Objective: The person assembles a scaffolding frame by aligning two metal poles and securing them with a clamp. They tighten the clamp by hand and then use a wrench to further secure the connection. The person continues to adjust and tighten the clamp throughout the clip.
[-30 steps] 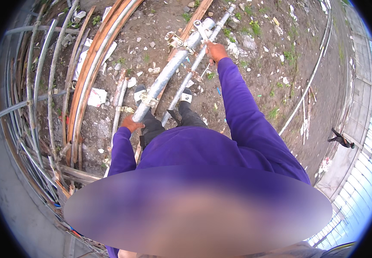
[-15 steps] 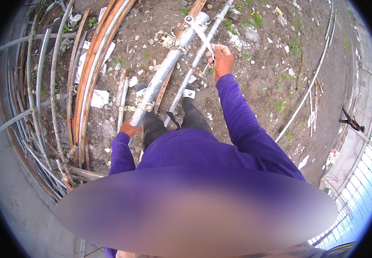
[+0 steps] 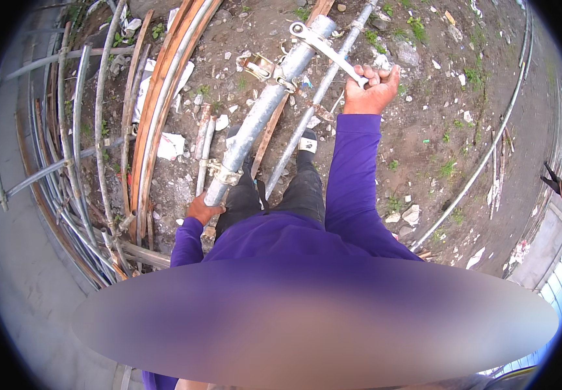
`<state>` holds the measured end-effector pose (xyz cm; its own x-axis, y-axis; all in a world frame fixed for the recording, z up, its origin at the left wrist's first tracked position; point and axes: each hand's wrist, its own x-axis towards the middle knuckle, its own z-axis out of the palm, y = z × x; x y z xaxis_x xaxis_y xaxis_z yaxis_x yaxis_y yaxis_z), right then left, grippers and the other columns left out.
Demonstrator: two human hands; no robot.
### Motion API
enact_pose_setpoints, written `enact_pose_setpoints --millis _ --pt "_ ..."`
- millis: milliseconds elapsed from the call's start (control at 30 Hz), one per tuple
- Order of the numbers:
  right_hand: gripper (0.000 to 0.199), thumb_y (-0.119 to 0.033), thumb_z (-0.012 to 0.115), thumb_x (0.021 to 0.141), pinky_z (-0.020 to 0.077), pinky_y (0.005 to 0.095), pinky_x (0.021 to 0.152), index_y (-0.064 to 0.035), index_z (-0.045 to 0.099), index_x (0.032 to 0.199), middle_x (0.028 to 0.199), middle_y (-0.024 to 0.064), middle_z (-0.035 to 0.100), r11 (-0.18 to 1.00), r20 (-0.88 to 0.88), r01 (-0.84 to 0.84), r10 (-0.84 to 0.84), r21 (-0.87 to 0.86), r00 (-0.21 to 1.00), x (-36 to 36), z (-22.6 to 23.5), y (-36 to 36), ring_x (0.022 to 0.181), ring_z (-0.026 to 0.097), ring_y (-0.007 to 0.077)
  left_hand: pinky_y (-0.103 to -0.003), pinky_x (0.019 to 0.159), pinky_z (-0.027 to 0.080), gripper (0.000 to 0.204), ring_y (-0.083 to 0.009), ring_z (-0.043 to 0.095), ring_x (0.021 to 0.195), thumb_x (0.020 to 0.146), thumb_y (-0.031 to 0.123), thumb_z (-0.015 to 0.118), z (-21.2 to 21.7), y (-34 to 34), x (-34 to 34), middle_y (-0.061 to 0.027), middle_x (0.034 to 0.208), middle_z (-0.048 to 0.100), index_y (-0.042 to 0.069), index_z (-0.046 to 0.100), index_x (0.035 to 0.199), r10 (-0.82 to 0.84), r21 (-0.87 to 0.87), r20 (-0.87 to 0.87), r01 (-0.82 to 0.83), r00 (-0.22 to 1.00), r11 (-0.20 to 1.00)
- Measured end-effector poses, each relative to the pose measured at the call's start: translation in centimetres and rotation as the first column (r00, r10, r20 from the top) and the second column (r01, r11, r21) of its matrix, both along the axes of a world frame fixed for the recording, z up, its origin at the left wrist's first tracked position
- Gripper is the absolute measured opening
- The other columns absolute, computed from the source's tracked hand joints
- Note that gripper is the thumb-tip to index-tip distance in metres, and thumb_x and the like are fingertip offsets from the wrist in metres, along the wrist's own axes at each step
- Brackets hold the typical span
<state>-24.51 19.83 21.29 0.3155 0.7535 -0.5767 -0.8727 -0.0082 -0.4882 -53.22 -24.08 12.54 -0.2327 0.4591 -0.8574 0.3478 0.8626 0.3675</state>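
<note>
L hand (image 3: 202,211) clamped on steel pipe (image 3: 261,114), pipe slanted over dirt | R hand (image 3: 372,88) fisted on wrench (image 3: 326,49) handle, head at top coupler | wrench best kept square, pipe steadied.

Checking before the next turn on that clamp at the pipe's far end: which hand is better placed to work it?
Right. The right hand already has its grip on the wrench reaching the far clamp, while the left hand holds the thick pipe near its lower end.

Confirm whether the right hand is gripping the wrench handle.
Yes, the right hand is closed around the end of the wrench, whose head sits on the thick steel pipe.
</note>
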Motion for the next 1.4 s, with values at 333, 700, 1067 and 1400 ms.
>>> enact_pose_setpoints --millis 333,700,1067,1400 --pt "0.032 -0.04 0.052 0.102 0.0303 0.0324 0.052 -0.0129 0.042 0.088 0.06 -0.0028 0.029 0.936 0.23 -0.325 0.289 0.133 0.929 2.3 2.2 11.1 0.05 0.033 0.0119 -0.042 0.084 0.055 0.053 -0.0351 0.071 0.091 0.063 0.028 0.084 3.1 -1.1 0.3 -0.0202 0.096 0.073 0.002 0.069 0.107 0.005 0.17 -0.078 0.008 0.997 0.985" --pt "0.032 -0.043 0.061 0.096 0.0381 0.0286 0.043 -0.0155 0.062 0.112 0.073 0.0023 0.053 0.399 0.669 -0.916 0.689 -0.03 0.279 -14.6 -1.8 33.5 0.047 0.042 0.0131 -0.039 0.083 0.055 0.058 -0.033 0.072 0.089 0.062 0.028 0.083 5.9 -1.4 1.4 -0.0211 0.096 0.074 -0.002 0.069 0.11 0.002 0.117 -0.101 0.009 0.995 0.993" --pt "0.031 -0.037 0.056 0.101 0.0313 0.03 0.049 -0.0106 0.056 0.085 0.052 -0.0064 0.028 0.664 0.264 -0.621 0.565 0.418 0.782 3.9 3.9 17.0 0.044 0.032 0.0087 -0.038 0.084 0.054 0.057 -0.0275 0.072 0.09 0.064 0.025 0.084 4.9 -0.9 2.1 -0.0184 0.098 0.074 -0.001 0.068 0.112 -0.03 0.087 0.013 0.029 0.999 0.996" --pt "0.025 -0.034 0.062 0.098 0.0341 0.0337 0.052 -0.0129 0.056 0.086 0.058 -0.0047 0.033 0.933 0.16 -0.35 0.334 0.086 0.929 4.3 1.7 14.7 0.05 0.036 0.0126 -0.041 0.089 0.055 0.063 -0.0332 0.072 0.097 0.063 0.035 0.083 -0.6 -1.3 2.3 -0.0221 0.103 0.074 0.003 0.07 0.116 -0.09 0.158 0.054 0.08 0.995 0.984"
